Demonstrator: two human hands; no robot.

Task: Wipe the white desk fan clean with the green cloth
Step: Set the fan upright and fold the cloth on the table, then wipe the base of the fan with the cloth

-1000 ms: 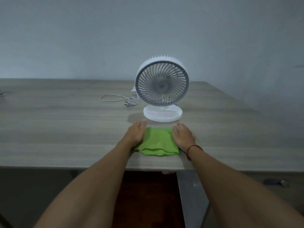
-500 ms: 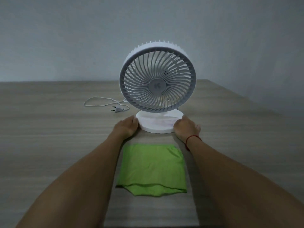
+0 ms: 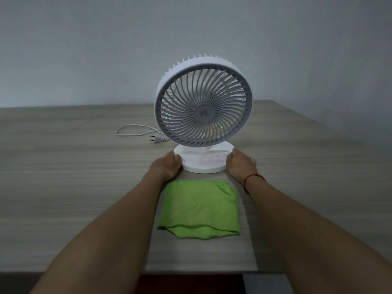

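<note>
The white desk fan (image 3: 203, 107) stands upright on the wooden table, its round grille facing me and its flat round base (image 3: 203, 162) in front. My left hand (image 3: 166, 166) grips the left edge of the base. My right hand (image 3: 240, 164), a red thread around its wrist, grips the right edge. The green cloth (image 3: 200, 209) lies folded flat on the table just in front of the base, between my forearms, touched by neither hand.
The fan's white cord and plug (image 3: 157, 139) lie loose on the table (image 3: 63, 177) to the left of the fan. A plain wall rises behind. The table's near edge runs along the bottom, its right edge slants off at right.
Both hands left the green cloth and moved forward to the fan's base, which they now hold. The cloth stays on the table. The view has shifted closer to the fan.
</note>
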